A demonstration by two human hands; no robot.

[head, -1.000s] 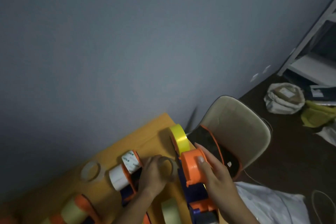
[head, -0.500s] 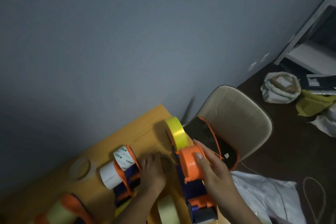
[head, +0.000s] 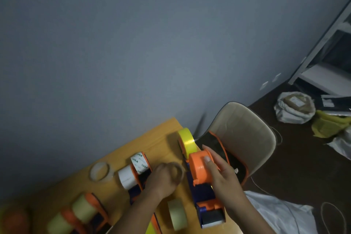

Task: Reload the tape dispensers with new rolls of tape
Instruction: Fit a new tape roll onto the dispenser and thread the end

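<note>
Both hands' fingers gripping: left [head: 163,180] an empty ring [head: 175,173], right [head: 218,173] the upright, wall-pointing dispenser [head: 203,186].

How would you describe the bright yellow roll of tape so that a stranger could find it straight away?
Start at the orange table and go to its far corner, next to the beige chair. The yellow roll stands on edge there, just beyond the orange dispenser under the right hand. It is glossy and vivid, unlike the pale rolls nearby.

An orange-and-navy dispenser [head: 204,182] sits on the yellowish-orange table [head: 148,138] beside a bright yellow roll [head: 187,142] and a seemingly white roll [head: 126,177].
</note>
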